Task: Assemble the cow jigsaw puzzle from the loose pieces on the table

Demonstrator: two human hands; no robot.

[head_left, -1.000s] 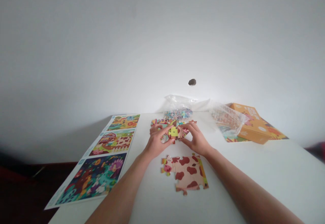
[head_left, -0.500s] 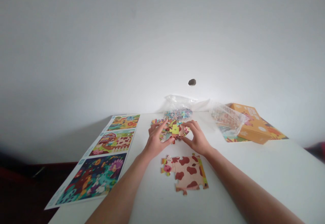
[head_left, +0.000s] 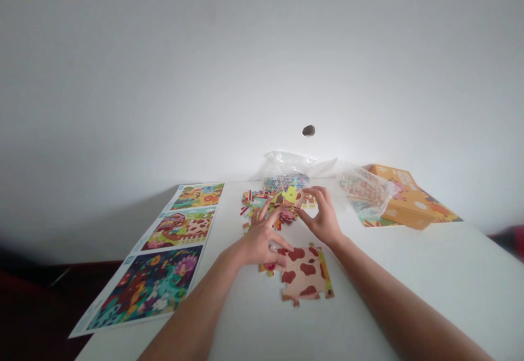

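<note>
A partly joined cow puzzle [head_left: 307, 271] lies flat on the white table, showing a pale body with brown patches. My left hand [head_left: 264, 241] is spread above the cow's head end, its thumb side covering part of that head, and its other fingers reach over the loose pieces. Behind it sits a heap of mixed puzzle pieces [head_left: 256, 200]. At the heap's right side, my right hand [head_left: 323, 219] has thumb and fingers around a pale and brown puzzle piece [head_left: 301, 199]. A yellow piece [head_left: 290, 194] lies beside that one.
A sheet with three printed pictures [head_left: 153, 279] covers the table's left side. Against the wall stands a clear bag of pieces [head_left: 286, 178]. Another clear bag [head_left: 368, 189] leans by an orange box [head_left: 405, 197] on the right. The wall has a hole [head_left: 308, 130].
My left hand has come nearer and down from the heap, over the cow's head. My right hand has shifted slightly away and right. The yellow piece moved back and right.
</note>
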